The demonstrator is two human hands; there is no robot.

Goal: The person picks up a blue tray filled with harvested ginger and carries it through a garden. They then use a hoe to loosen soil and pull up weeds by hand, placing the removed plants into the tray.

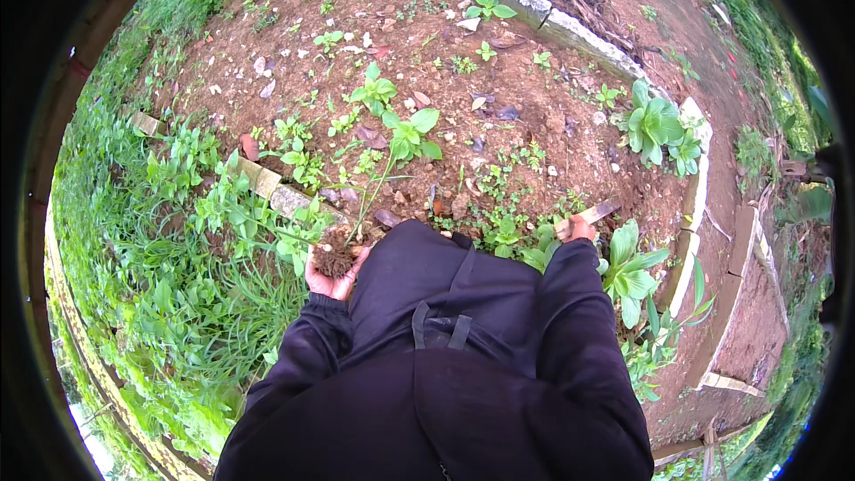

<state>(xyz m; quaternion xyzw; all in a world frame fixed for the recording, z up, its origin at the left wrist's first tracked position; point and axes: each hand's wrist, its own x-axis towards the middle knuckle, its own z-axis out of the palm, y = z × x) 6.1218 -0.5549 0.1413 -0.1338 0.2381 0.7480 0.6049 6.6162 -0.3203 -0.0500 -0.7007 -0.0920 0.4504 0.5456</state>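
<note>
My left hand (pixel 334 286) is cupped palm up around a clump of soil and roots (pixel 332 260). From that clump a thin green stem appears to rise, topped by a leafy rosette (pixel 409 137). My right hand (pixel 576 228) grips a flat, narrow tool (pixel 601 211), its soil-stained end pointing right, low over the bed. Whether it is a knife or another flat blade I cannot tell. Beneath the hands lies a bed of reddish-brown soil (pixel 427 180) with small seedlings and dry leaves. Broad-leaved plants (pixel 631 267) grow just right of my right hand.
A curved border of pale concrete blocks (pixel 588 33) rings the bed's far and right sides. Low blocks (pixel 267 187) edge the near left, beside dense grass and weeds (pixel 187 294). Another leafy plant (pixel 651 123) stands inside the right border. Beyond it runs a dirt path (pixel 721 200).
</note>
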